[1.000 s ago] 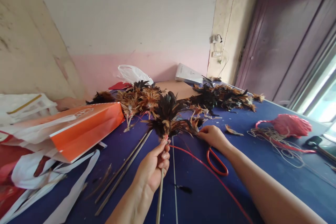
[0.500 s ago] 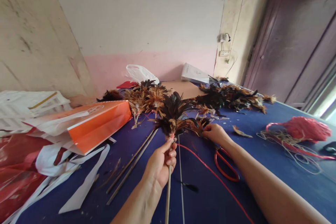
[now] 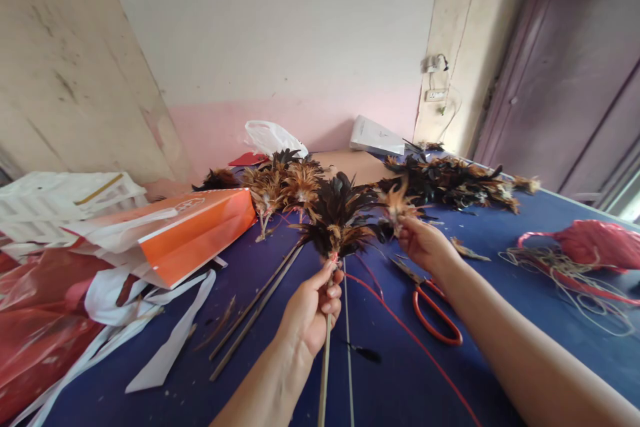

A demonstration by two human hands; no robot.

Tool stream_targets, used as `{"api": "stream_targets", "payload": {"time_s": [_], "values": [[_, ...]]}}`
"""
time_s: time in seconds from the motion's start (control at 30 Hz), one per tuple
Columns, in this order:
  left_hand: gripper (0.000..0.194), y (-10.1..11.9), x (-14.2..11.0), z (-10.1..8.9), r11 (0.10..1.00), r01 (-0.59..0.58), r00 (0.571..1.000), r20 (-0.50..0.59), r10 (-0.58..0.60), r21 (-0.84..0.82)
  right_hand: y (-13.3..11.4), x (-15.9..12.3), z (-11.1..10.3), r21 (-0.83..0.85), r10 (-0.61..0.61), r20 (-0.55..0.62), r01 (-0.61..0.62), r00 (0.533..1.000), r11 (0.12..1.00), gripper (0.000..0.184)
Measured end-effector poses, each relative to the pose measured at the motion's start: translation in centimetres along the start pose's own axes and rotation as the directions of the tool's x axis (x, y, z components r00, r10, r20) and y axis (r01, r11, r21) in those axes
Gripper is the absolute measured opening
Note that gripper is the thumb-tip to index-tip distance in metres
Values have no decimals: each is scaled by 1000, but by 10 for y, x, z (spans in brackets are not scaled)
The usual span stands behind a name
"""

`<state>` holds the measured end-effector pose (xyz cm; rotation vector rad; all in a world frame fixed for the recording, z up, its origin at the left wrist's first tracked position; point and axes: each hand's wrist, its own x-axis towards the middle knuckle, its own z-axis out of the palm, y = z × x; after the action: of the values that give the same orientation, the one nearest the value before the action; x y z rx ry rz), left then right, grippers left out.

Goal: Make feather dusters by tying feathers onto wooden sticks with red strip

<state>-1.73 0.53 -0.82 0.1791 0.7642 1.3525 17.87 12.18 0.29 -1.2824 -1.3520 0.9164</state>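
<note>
My left hand (image 3: 316, 307) is wrapped round the thin stick (image 3: 325, 367) of a feather duster, just beneath its head of black and brown feathers (image 3: 340, 213). Red string (image 3: 400, 323) runs from the binding at the top of the stick across the table toward the lower right. My right hand (image 3: 423, 240) pinches a small bunch of light brown feathers (image 3: 397, 203), held to the right of the duster head and apart from it. Scissors with red handles (image 3: 435, 310) lie below my right wrist, their blades pointing away to the upper left.
More feathers (image 3: 455, 180) are heaped at the back right. Two feather bundles (image 3: 285, 187) lie at the back left beside an orange paper bag (image 3: 200, 240). Two bare sticks (image 3: 255, 310) rest left of my left hand. A pink string bundle (image 3: 595, 243) sits at far right on the blue table (image 3: 500, 320).
My right hand has lifted a bunch of light brown feathers from the table, uncovering the scissor blades. My left hand keeps its hold on the duster stick. The view has shifted slightly.
</note>
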Motion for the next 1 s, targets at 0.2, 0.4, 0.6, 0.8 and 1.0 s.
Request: {"api": "stream_targets", "payload": {"time_s": [0.2,0.4,0.6,0.8,1.0], "values": [[4,-1,-1,3,1000,5,1000,-20,-5,-20,-49,-49,11,640,-27,404,-262,914,722,14],[9,-1,-3,6,1000,-12,1000,-12,12,-13,-44,-78,51,586,9,418,-278,908,761,23],[9,-4,-6,9,998,-7,1000,-12,8,56,-21,-75,66,501,101,334,-268,937,823,25],[9,-5,-5,7,997,-16,1000,-3,16,81,-20,-81,71,512,63,279,-204,958,835,23],[8,-7,-5,6,994,-38,999,2,38,104,-20,-83,73,546,56,317,-231,947,805,21]]}}
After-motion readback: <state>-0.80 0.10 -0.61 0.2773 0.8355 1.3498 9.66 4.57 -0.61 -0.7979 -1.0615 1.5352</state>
